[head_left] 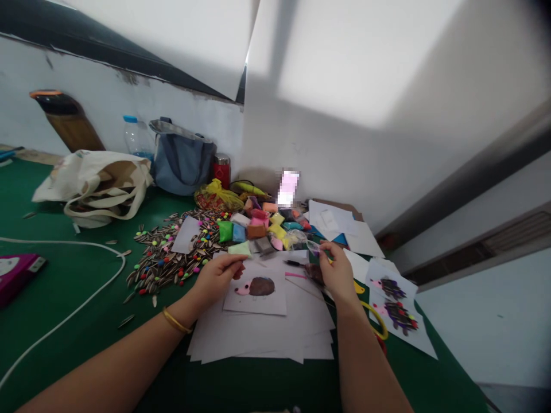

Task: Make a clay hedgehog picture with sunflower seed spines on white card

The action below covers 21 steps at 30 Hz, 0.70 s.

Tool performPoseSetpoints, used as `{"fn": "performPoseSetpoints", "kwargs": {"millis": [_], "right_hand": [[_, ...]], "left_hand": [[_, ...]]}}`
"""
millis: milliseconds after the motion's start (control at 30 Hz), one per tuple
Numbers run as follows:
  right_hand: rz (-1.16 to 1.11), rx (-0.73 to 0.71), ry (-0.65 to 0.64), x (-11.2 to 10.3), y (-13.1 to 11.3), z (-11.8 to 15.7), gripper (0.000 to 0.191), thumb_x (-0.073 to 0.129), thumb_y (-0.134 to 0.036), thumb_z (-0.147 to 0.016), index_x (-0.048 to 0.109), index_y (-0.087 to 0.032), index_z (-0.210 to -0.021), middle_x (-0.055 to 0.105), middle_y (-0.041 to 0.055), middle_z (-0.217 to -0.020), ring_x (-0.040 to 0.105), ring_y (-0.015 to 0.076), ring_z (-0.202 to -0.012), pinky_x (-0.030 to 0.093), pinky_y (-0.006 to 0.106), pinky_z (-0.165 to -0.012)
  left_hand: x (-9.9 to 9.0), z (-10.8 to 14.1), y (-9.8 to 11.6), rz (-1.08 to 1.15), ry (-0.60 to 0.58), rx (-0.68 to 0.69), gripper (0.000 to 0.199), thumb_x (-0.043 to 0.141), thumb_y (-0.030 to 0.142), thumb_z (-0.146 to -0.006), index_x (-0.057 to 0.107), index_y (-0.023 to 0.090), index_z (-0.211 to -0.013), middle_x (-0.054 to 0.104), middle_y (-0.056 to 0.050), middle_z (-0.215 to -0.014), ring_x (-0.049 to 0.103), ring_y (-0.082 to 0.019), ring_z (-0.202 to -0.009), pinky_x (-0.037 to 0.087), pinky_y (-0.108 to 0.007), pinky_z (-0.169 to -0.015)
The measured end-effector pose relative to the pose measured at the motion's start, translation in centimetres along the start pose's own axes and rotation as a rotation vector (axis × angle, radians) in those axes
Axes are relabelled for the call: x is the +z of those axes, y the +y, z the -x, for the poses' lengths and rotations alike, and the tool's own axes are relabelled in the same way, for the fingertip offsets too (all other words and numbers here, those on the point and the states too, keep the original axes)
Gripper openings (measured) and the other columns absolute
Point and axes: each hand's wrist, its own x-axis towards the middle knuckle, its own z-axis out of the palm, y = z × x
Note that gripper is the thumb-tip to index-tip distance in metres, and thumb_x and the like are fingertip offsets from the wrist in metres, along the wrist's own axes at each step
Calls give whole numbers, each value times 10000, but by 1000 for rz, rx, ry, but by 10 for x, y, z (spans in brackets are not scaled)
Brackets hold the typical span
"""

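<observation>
My left hand [221, 276] is over the upper left edge of the hedgehog picture [255, 301], its thumb and forefinger drawn together in a pinch; I can't tell whether anything small is between them. My right hand [337, 272] is to the right of the picture with its fingers curled in, the tips at some clear plastic [313, 248]; I can't tell if they grip it. The picture, with its pink snout and brown body, lies flat between my hands on white paper [258, 338]. Just past my left fingertips is a pale green packet [240, 249], in front of a heap of coloured packets [257, 230]. Seeds [166, 275] mixed with bright beads spread to the left, and a pen [293, 263] lies near my right hand. Two more hedgehogs [400, 315] are on sheets at the far right
</observation>
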Motion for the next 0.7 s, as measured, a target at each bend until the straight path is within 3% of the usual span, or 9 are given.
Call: {"fn": "performPoseSetpoints", "kwargs": {"millis": [200, 467, 700], "right_hand": [[-14, -128, -95, 3, -4, 0, 139, 482, -231, -881, 612, -221, -928, 661, 73, -1150, 592, 236, -1082, 439, 403, -967], [41, -207, -156, 9, 0, 0, 162, 483, -188, -854, 639, -216, -887, 665, 89, -1100, 589, 240, -1048, 454, 413, -943], [147, -215, -153, 11, 2, 2, 331, 435, -77, -777, 687, -192, -959, 650, 102, -1149, 563, 257, -1103, 446, 443, -978]], "left_hand": [[-5, -1, 0, -14, 11, -45, 247, 671, 416, -726, 666, 169, -738, 576, 32, -562, 511, -98, -480, 429, -215, -467], [1, 0, 0, 90, 27, -57, 372, 694, 411, -714, 707, 166, -994, 713, -37, -807, 673, -167, -716, 551, -288, -679], [1, 3, 5, 154, -37, -117, 328, 695, 445, -722, 735, 140, -838, 659, -21, -663, 580, -123, -573, 488, -250, -549]]}}
